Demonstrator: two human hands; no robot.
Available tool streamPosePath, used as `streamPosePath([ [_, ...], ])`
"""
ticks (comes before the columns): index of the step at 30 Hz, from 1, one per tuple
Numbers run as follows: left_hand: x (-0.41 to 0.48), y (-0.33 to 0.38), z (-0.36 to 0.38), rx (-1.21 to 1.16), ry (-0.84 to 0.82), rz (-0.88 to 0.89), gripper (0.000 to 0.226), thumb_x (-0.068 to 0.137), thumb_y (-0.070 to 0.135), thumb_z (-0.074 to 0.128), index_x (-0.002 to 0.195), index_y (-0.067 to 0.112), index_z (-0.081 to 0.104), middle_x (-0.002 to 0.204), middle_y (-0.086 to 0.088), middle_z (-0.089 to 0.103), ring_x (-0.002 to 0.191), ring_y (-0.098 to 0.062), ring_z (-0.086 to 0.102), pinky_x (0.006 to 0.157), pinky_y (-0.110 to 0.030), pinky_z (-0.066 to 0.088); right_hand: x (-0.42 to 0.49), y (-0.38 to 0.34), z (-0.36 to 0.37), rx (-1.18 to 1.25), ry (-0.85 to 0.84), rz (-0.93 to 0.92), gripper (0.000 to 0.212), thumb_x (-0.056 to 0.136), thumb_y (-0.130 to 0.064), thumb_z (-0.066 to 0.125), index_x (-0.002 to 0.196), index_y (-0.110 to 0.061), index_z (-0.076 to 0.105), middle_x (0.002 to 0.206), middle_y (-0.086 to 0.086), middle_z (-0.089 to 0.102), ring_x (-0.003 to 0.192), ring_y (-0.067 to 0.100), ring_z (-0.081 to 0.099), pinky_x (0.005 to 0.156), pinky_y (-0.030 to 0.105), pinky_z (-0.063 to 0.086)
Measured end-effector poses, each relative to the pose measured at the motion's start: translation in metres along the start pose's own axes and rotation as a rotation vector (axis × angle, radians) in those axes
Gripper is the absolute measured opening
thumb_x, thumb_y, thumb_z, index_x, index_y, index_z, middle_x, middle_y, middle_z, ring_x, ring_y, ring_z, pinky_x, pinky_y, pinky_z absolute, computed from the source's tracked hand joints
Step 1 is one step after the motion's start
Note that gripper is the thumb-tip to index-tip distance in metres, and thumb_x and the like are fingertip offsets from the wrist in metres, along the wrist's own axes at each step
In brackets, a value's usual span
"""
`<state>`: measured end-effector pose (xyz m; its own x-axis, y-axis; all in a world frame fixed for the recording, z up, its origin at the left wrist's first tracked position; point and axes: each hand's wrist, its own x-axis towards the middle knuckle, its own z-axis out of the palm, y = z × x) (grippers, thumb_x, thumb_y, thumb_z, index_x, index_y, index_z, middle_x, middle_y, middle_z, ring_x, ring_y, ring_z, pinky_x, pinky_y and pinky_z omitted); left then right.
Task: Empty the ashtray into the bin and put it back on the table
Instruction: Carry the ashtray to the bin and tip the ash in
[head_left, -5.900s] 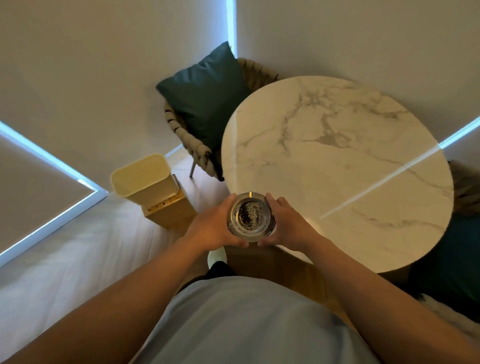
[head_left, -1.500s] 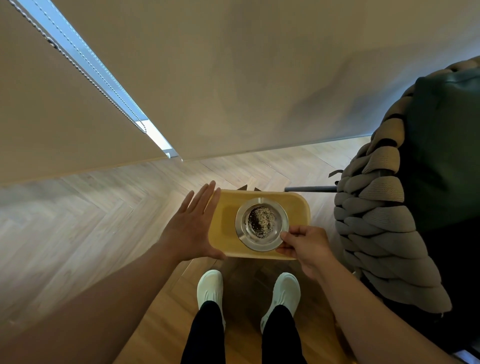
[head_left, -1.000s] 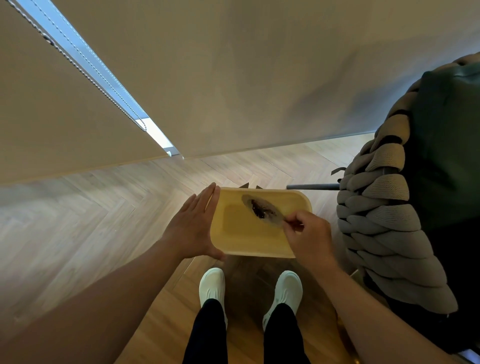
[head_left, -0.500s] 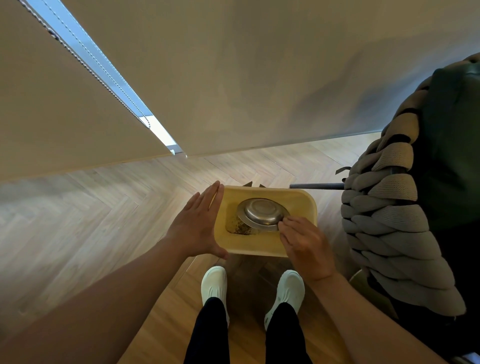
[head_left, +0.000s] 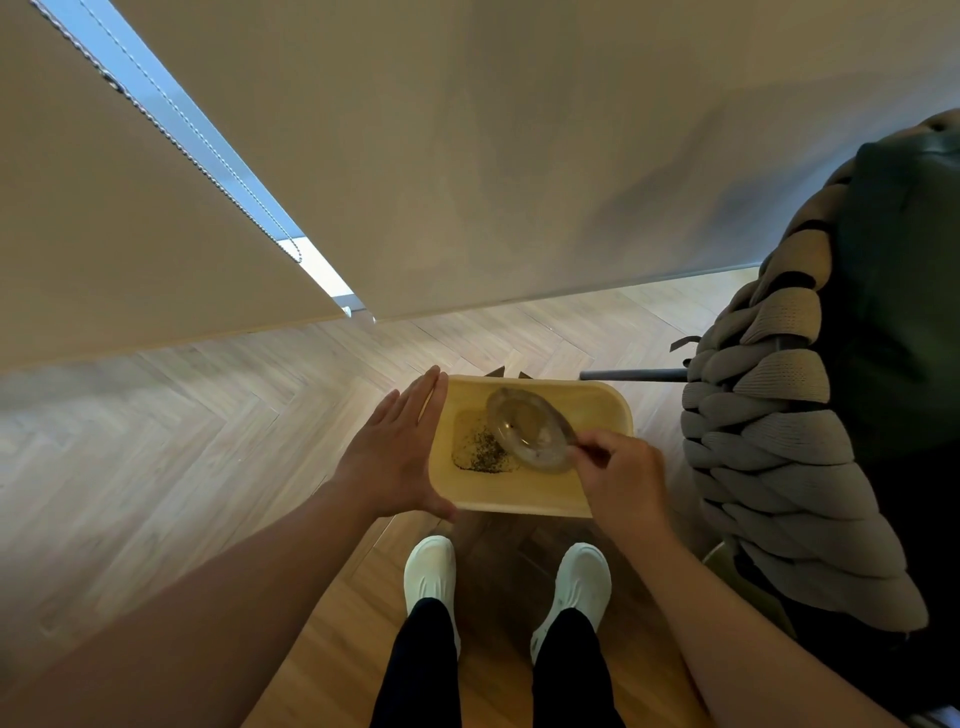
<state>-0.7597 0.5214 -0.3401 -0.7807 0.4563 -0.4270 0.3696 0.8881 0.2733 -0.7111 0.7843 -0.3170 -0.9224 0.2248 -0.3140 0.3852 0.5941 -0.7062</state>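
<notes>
A round glass and metal ashtray (head_left: 530, 430) hangs tilted and motion-blurred over the open yellow bin (head_left: 524, 493) on the floor. My right hand (head_left: 618, 478) pinches the ashtray's near-right rim. A patch of dark ash (head_left: 480, 451) lies on the bin's bottom, left of the ashtray. My left hand (head_left: 397, 454) is flat, fingers together, pressed against the bin's left outer wall with the thumb at its near-left corner. The table is out of view.
A woven rope chair (head_left: 774, 457) with a dark green cushion (head_left: 904, 322) stands close on the right, one metal leg (head_left: 634, 374) reaching behind the bin. My white shoes (head_left: 431, 577) stand on the wooden floor just before the bin. A wall with roller blinds rises behind.
Half a second ago the ashtray was upside down over the bin; now it is tilting back, and the ash lies in the bin. My left hand stays on the bin's side.
</notes>
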Motion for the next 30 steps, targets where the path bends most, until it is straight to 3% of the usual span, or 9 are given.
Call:
streamPosePath([
  [3,0.0,0.0,-0.001,-0.005,0.001,-0.002,0.153,0.036,0.104,0.033,0.149,0.021,-0.028,0.164,-0.005,-0.015,0.148,-0.015,-0.015,0.121,-0.039,0.0,0.008,0.0,-0.003,0.141,-0.043,0.218,0.02,0.084,-0.013,0.075,0.073,-0.029,0.07,0.069,-0.01,0.07,0.066,0.006,0.07,0.063,0.016,0.056],
  [5,-0.001,0.0,-0.001,-0.01,-0.002,0.002,0.154,0.036,0.105,0.033,0.15,0.02,-0.025,0.164,-0.005,-0.014,0.148,-0.016,-0.016,0.121,-0.04,0.0,0.012,-0.002,-0.005,0.269,-0.073,0.334,0.019,0.084,-0.006,0.074,0.075,-0.023,0.071,0.073,0.0,0.073,0.064,0.014,0.073,0.063,0.024,0.06],
  [8,-0.001,0.0,-0.001,-0.007,-0.007,0.003,0.152,0.039,0.105,0.034,0.151,0.019,-0.021,0.164,-0.004,-0.015,0.148,-0.017,-0.018,0.122,-0.042,0.0,0.014,-0.004,-0.008,0.451,-0.121,0.455,0.014,0.087,0.0,0.068,0.083,-0.013,0.071,0.081,0.01,0.074,0.065,0.016,0.073,0.06,0.025,0.06],
  [18,0.0,0.003,-0.004,-0.005,-0.041,-0.018,0.161,0.036,0.097,0.057,0.15,0.019,-0.026,0.163,-0.003,-0.021,0.15,-0.019,-0.017,0.121,-0.039,-0.006,0.014,0.001,-0.006,0.575,-0.207,0.553,0.009,0.091,-0.001,0.064,0.096,-0.006,0.069,0.088,0.018,0.074,0.074,0.025,0.073,0.06,0.028,0.059],
  [21,-0.002,0.008,-0.006,-0.038,-0.018,-0.025,0.161,0.036,0.098,0.054,0.151,0.018,-0.022,0.163,-0.002,-0.022,0.15,-0.02,-0.017,0.122,-0.041,-0.005,0.013,0.003,-0.007,0.571,-0.204,0.555,0.009,0.091,-0.001,0.065,0.097,-0.006,0.069,0.088,0.017,0.074,0.074,0.024,0.073,0.06,0.029,0.059],
  [24,-0.004,0.02,-0.011,-0.078,0.059,-0.017,0.154,0.04,0.098,0.053,0.154,0.016,-0.01,0.165,-0.004,-0.007,0.152,-0.022,-0.005,0.121,-0.041,0.004,0.014,0.003,-0.01,0.562,-0.209,0.547,0.01,0.09,-0.002,0.065,0.096,-0.009,0.069,0.086,0.015,0.075,0.074,0.024,0.074,0.061,0.03,0.06],
  [28,0.0,0.039,-0.017,-0.1,0.172,0.034,0.135,0.051,0.091,0.059,0.154,0.017,0.011,0.156,-0.006,0.032,0.143,-0.027,0.03,0.115,-0.044,0.029,0.015,-0.001,-0.012,0.551,-0.227,0.519,0.01,0.09,-0.003,0.066,0.093,-0.012,0.069,0.084,0.013,0.075,0.071,0.022,0.074,0.061,0.029,0.06],
  [30,0.004,0.046,-0.019,-0.118,0.154,0.037,0.132,0.053,0.089,0.061,0.154,0.02,0.01,0.152,-0.003,0.037,0.14,-0.025,0.033,0.114,-0.042,0.03,0.015,-0.004,-0.012,0.548,-0.241,0.512,0.01,0.09,-0.002,0.066,0.093,-0.011,0.07,0.083,0.012,0.075,0.069,0.021,0.074,0.061,0.029,0.06],
])
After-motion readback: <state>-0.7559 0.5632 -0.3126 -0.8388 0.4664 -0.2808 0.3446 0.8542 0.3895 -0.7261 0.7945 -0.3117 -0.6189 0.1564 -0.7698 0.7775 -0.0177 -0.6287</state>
